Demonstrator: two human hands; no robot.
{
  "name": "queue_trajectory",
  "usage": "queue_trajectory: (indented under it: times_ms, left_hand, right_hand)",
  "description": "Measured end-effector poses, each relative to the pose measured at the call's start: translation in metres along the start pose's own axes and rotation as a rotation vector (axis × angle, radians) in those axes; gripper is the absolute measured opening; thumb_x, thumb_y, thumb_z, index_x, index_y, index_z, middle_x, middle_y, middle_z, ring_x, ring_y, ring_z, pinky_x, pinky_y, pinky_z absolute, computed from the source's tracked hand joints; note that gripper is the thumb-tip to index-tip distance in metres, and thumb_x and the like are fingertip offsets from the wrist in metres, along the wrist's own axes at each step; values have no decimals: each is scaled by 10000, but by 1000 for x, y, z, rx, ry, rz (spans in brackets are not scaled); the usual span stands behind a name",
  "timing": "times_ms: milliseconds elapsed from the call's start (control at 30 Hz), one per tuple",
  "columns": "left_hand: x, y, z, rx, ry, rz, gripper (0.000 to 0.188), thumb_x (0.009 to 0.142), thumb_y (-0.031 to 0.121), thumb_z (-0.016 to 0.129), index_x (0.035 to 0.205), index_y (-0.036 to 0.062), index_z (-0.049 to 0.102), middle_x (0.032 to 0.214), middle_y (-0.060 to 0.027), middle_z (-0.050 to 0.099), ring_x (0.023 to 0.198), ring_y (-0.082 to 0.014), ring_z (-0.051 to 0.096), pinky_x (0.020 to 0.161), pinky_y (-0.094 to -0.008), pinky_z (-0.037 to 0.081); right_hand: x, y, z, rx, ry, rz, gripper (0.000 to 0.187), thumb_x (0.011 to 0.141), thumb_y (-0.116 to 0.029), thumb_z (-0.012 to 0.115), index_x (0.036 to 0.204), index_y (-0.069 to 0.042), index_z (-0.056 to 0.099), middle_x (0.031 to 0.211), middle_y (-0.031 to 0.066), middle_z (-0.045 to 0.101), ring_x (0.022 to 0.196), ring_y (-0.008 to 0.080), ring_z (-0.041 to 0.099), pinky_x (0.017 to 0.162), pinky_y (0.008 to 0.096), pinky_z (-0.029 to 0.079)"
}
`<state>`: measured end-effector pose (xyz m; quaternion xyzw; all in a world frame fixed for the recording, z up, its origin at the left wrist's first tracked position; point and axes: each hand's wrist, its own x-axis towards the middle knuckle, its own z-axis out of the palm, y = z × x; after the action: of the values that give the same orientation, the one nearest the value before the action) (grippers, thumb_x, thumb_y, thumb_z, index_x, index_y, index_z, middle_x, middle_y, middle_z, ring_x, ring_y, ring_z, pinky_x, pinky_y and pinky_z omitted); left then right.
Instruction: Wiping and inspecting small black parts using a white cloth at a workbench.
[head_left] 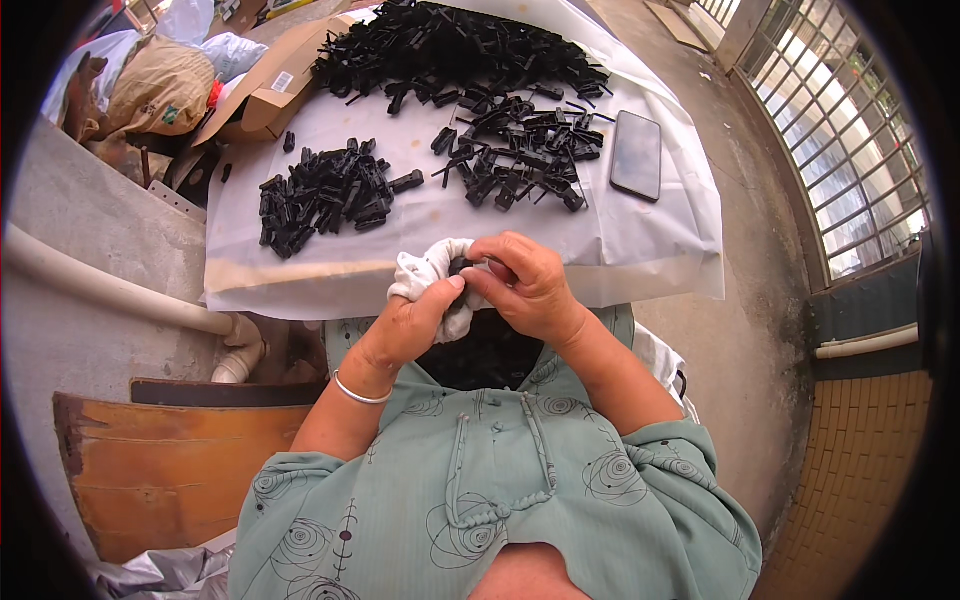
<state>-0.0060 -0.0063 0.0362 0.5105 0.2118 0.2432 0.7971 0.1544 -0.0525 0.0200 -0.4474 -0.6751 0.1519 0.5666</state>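
My left hand (408, 325) is closed on a white cloth (424, 270), which is bunched around its fingers. A small black plastic part (461, 266) shows partly between the cloth and my right hand (528, 284). The fingers of my right hand are bent and pinched at that part, close to my left thumb. Both hands are held just off the near edge of the table (420, 225). Beyond them lie a small pile of black plastic parts (325, 198) on the left and a looser pile (522, 150) on the right.
A large heap of black parts (440, 50) covers the far end of the table. A dark phone (636, 155) lies at the right side. To the left are a cardboard box (270, 95), bags (165, 85) and a white pipe (120, 285). A barred window (840, 130) is at the right.
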Motion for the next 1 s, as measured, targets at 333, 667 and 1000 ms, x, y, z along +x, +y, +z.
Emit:
queue_trajectory:
  times_ms: [333,667,1000]
  left_hand:
    - [-2,-1,-8,120,113,59,264,867,37,402,1130,45,419,802,-9,480,589,-59,414,520,-204,390]
    - [5,-9,3,708,219,280,219,805,44,444,1012,-14,486,809,-97,535,745,-155,486,713,-273,434]
    - [11,7,-15,1093,323,576,346,839,75,479,1163,-45,458,1069,-209,547,1009,-317,543,897,-329,413]
  right_hand:
    - [-5,-4,-7,99,-235,323,187,905,-164,518,809,-3,527,634,98,488,565,179,445,555,291,410]
    - [-5,-6,7,131,-153,362,194,896,-136,519,764,6,509,610,110,462,536,176,393,523,324,386]
    - [-12,7,9,29,-73,231,166,887,-114,518,772,4,495,630,134,487,540,276,477,521,357,390]
